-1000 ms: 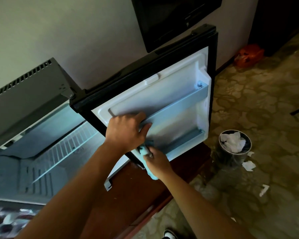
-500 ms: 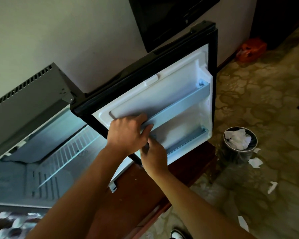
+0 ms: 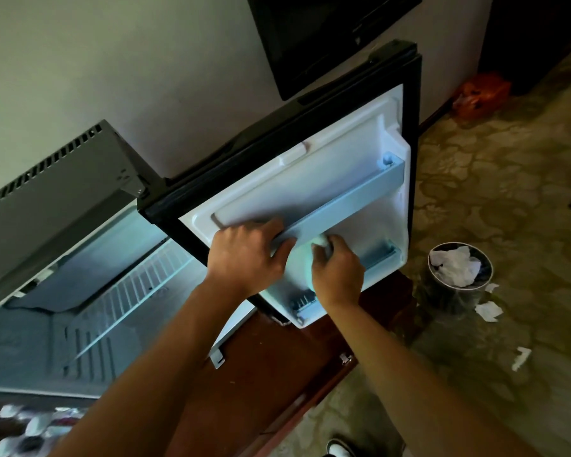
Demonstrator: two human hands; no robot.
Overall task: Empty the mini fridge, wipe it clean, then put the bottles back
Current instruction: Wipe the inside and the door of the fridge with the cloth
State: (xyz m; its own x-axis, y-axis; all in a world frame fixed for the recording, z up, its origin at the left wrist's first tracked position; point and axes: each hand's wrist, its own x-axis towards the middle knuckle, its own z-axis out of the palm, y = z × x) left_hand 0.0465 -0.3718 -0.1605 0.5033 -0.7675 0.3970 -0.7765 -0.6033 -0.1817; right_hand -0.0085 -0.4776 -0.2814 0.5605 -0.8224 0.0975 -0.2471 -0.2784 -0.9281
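Now mid-wipe: fridge (image 3: pixel 89 324) emptied, right hand (image 3: pixel 338 272) grips cloth (image 3: pixel 302 268) on door liner (image 3: pixel 327 189), left hand (image 3: pixel 248 255) fingers curled round door rail (image 3: pixel 346 206). Bottles (image 3: pixel 23 430) not back yet.

Single head cam, close above the open fridge door (image 3: pixel 310 192), looking steeply down, tilted; floor right of it.

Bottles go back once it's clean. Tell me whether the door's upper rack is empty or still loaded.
Empty: the upper door rack holds nothing; the left hand grips its rail.
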